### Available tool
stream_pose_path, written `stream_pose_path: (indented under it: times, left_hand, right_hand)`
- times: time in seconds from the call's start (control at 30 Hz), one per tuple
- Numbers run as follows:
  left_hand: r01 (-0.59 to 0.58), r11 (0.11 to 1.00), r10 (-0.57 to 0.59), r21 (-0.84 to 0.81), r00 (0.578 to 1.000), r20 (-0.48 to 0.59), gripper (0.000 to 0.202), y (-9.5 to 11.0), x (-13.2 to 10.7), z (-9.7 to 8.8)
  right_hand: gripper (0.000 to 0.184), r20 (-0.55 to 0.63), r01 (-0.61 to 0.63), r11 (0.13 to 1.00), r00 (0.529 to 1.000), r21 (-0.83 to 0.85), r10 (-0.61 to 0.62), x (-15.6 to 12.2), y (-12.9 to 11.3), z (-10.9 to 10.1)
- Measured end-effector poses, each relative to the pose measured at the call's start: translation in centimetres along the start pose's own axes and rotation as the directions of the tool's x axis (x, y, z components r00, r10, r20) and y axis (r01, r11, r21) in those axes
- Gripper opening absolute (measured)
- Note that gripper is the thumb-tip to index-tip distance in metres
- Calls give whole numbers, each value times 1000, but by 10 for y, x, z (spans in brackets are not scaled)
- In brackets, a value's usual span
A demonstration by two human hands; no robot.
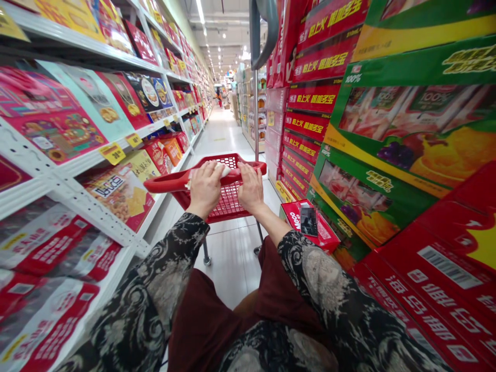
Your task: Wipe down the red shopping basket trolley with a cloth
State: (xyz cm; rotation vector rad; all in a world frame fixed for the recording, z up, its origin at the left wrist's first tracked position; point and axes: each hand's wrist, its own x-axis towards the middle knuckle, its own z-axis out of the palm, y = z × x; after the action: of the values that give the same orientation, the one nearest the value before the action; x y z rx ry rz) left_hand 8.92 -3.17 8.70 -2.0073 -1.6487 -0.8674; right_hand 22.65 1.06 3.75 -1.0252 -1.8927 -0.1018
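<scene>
My left hand [205, 188] grips the red plastic handle of a shopping cart [166, 183], pressing a white tissue [221, 169] against it. My right hand [251, 188] curls over the same handle a short way to the right. Below and ahead of both hands sits the cart's red mesh basket [228, 204]. Its inside is mostly hidden by my hands and the handle. Patterned black sleeves cover both forearms, and a dark red garment lies below them.
White metal shelving [77, 170] with packaged food lines the left side. Stacked red and green juice cartons [403, 129] rise close on the right. A phone [309, 219] lies on a red box by the cart. A tiled aisle runs ahead, with a distant person [218, 96].
</scene>
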Motion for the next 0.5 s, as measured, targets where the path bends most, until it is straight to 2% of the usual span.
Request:
stream_pose_path:
  times: [0.1, 0.23, 0.3, 0.4, 0.5]
  left_hand:
    - [55, 998, -55, 1, 998, -29, 40, -24, -9, -8]
    - [212, 977, -211, 5, 975, -71, 41, -65, -18, -21]
    - [253, 968, -251, 9, 965, -75, 42, -73, -19, -23]
    - [225, 974, -224, -4, 973, -59, 43, -62, -15, -19]
    - [147, 989, -146, 9, 989, -38, 42, -32, -6, -9]
  right_hand:
    - [68, -18, 8, 1000, 1000, 17, -8, -1, 2, 0]
    - [66, -17, 22, 1000, 1000, 18, -22, -1, 3, -1]
    - [66, -16, 27, 1000, 1000, 14, -26, -1, 3, -1]
    - [67, -31, 0, 1000, 1000, 18, 1, -1, 4, 0]
    - [67, -67, -11, 1000, 998, 28, 13, -1, 7, 2]
